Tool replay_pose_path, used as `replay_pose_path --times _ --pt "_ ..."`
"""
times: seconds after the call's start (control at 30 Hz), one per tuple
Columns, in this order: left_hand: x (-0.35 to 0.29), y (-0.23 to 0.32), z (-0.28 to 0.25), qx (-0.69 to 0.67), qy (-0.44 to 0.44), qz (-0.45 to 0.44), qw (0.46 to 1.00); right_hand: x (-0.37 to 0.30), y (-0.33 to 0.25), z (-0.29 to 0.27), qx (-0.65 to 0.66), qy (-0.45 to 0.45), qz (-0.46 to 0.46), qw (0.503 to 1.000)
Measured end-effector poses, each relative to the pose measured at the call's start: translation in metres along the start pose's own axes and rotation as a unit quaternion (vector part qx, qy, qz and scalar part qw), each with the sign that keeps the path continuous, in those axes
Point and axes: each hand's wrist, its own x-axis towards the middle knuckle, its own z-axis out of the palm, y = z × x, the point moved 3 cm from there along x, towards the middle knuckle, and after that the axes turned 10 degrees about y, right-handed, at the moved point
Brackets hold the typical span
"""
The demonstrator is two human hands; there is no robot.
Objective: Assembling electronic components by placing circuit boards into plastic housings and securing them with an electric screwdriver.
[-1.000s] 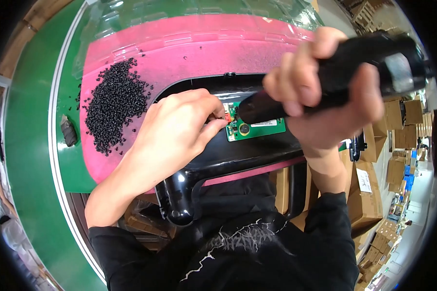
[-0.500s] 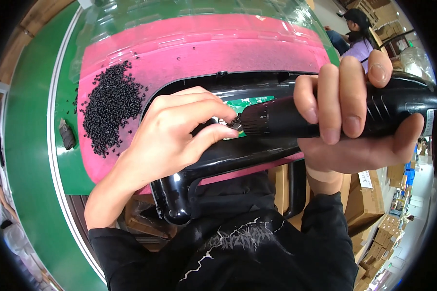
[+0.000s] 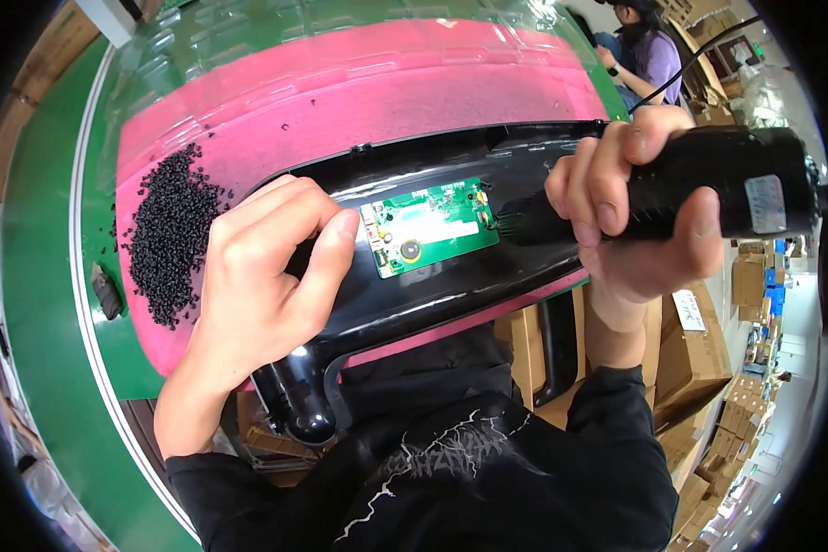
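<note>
To seat the screw cleanly, the right hand (image 3: 635, 216), clamped around the black power screwdriver (image 3: 708, 198), should keep its tip square to the green circuit board (image 3: 430, 225) at the board's right edge. The left hand (image 3: 258, 276) presses, fingers together, on the glossy black plastic housing (image 3: 451, 285) just left of the board. The board is small and rectangular, with a round button, and lies in a recess.

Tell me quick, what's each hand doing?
Left hand: fingers curled, resting on the black housing, holding nothing visible.
Right hand: closed around the driver.
</note>
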Motion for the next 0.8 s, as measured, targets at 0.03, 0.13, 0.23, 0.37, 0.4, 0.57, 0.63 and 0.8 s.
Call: replay_pose_path --times 0.03,0.13,0.23,0.37,0.4,0.57,0.63,0.8 --pt "0.0 -0.001 0.0 0.009 -0.006 -0.014 1.0 0.001 0.004 -0.001 -0.018 0.0 -0.008 1.0" --pt "0.002 0.001 0.0 0.012 -0.025 -0.012 1.0 0.002 0.006 -0.002 -0.008 0.008 -0.014 1.0" --pt "0.004 0.005 0.001 0.019 -0.029 -0.004 0.999 0.003 0.01 0.001 -0.017 0.002 -0.013 1.0" --pt "-0.001 0.003 0.002 0.018 -0.032 0.008 0.999 0.004 0.011 0.004 -0.031 -0.023 0.003 0.999" --pt "-0.001 0.002 0.004 0.021 -0.032 0.015 0.999 0.004 0.011 0.004 -0.05 -0.019 0.003 0.999" --pt "-0.001 -0.006 0.004 0.013 -0.067 0.023 0.997 0.004 0.005 0.012 -0.057 -0.04 -0.004 0.998" --pt "-0.002 -0.005 0.002 0.008 -0.062 0.026 0.998 0.009 0.001 0.013 0.132 -0.172 -0.006 0.976" --pt "0.002 0.0 0.006 -0.046 -0.08 0.039 0.995 0.006 -0.024 0.041 0.183 -0.178 -0.037 0.966"
